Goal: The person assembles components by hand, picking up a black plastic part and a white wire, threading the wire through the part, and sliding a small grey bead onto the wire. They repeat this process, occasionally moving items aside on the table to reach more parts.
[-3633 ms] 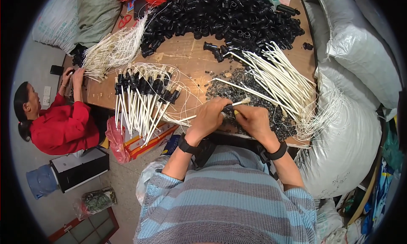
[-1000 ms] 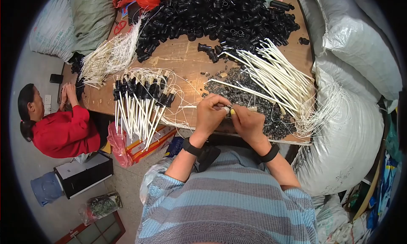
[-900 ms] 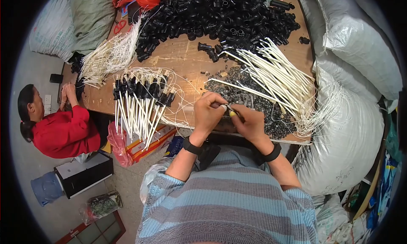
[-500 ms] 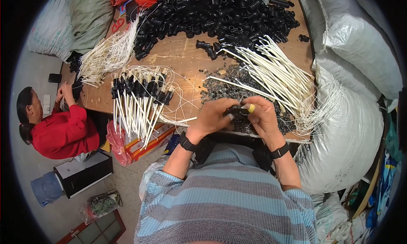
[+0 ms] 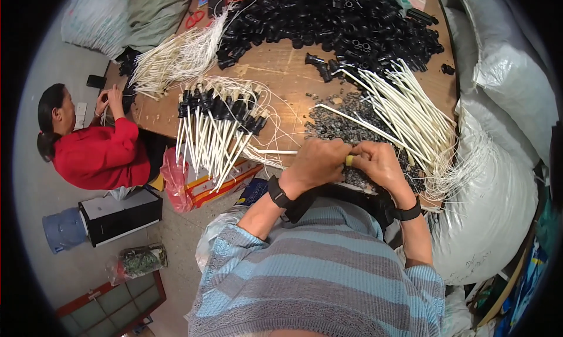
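A white tube (image 5: 280,152) reaches in to the left hand (image 5: 316,161), left of the scatter of small dark pieces (image 5: 334,123); the hand covers the end, so whether it is gripped cannot be told. Both hands are close together at the scatter's near edge, fingers curled and tips drawn in almost to meeting, as if pinching; what is between the tips is too small and hidden to tell. The right hand (image 5: 381,164) has a yellow band (image 5: 349,160) on one digit.

A bundle of white tubes (image 5: 410,115) with loose thin wires lies partly over the scatter and to its right. To its left are white tubes fitted with black sockets (image 5: 218,115), and farther left, a pale wire bundle (image 5: 176,66). Beyond the scatter, a large heap of black sockets (image 5: 328,17) covers the far side of the wooden tabletop (image 5: 270,61). Big white sacks (image 5: 487,220) stand right of the scatter; well to its left, a person in red (image 5: 97,155) works at the tabletop's edge.
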Available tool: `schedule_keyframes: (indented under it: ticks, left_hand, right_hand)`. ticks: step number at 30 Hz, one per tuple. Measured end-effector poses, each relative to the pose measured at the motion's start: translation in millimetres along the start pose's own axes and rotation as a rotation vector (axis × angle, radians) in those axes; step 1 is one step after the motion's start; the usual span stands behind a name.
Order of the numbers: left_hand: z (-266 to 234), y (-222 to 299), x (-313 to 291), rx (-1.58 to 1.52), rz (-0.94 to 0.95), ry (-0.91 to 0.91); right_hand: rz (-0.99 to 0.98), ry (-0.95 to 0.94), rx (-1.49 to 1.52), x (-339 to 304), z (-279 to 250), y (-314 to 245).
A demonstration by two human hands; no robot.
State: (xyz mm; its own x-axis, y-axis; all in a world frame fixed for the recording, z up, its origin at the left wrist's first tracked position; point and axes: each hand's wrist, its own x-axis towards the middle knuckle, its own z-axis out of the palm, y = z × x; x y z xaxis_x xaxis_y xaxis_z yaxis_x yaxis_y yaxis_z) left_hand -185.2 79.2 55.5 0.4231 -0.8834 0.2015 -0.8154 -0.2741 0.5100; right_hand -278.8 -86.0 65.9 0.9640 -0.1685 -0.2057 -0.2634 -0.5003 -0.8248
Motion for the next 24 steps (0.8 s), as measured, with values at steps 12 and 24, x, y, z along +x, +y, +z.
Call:
schedule_keyframes:
  ticks: [12, 24]
  left_hand:
    - [-0.7, -19.5, -31.5, -0.015, -0.032, 0.08]
    - [-17.5, -41.0, -48.1, 0.001, -0.014, 0.283]
  right_hand:
    - [-0.082, 0.051, 0.121, 6.3, 41.7, 1.3]
    - [-0.235, 0.069, 0.092, 7.7, 48.4, -33.7]
